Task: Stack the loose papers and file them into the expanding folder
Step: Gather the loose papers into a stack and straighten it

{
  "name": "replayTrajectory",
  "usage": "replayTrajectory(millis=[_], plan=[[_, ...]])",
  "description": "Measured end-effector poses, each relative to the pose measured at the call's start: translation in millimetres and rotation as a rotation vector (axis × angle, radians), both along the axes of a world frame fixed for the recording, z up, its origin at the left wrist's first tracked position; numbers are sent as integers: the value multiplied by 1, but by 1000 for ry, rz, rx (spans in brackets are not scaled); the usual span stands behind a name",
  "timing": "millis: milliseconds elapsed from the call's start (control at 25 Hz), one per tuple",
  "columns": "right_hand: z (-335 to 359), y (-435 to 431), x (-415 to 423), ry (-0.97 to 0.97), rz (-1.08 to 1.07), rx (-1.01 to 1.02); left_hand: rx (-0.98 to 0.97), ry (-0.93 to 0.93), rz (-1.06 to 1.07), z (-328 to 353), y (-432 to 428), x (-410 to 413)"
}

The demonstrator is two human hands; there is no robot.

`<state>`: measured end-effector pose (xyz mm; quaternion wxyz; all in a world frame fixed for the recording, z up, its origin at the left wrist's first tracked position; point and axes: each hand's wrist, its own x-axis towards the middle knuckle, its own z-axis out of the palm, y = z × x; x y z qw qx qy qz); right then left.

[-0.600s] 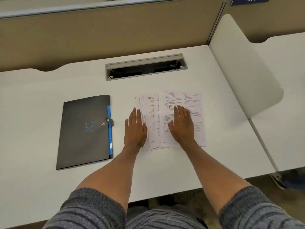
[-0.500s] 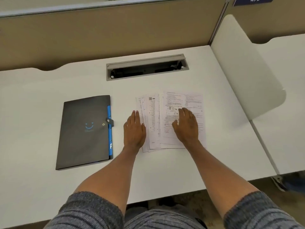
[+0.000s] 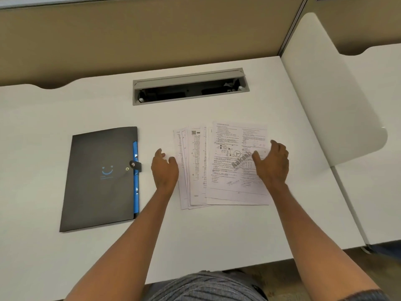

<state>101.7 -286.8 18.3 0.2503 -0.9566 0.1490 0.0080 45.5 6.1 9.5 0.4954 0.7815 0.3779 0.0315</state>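
Note:
Several printed papers [image 3: 225, 170] lie fanned out, overlapping, on the white desk [image 3: 195, 235] right of centre. My left hand [image 3: 165, 170] rests at the fan's left edge, fingers curled and apart, holding nothing. My right hand [image 3: 272, 162] hovers over the right side of the top sheet, fingers bent and spread, thumb toward the middle; it grips nothing. The black expanding folder [image 3: 99, 179] lies flat to the left, shut by its snap strap, with blue edging along its right side and a blue smile mark on the cover.
A grey cable tray slot [image 3: 188, 88] is cut into the desk behind the papers. A tan partition [image 3: 141, 40] stands at the back. A white side divider [image 3: 329, 90] rises on the right, with a neighbouring desk [image 3: 379, 148] beyond it.
Both hands have lifted from lying flat on the papers. My right hand has moved to the sheets' right side and my left to their left edge, fingers curling.

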Motion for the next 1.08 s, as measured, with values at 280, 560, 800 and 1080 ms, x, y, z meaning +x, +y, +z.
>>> replayTrajectory(millis=[280,560,800,1080], plan=[[-9,-14,6,150,-49,23,-69,112,-20,6,2,5],[-13,5,3,124,2,23,-64,140,-1,12,-6,13],[-14,15,-1,123,43,65,-174,159,8,23,-13,20],[-14,33,-4,118,79,148,-349,188,49,23,-16,26]])
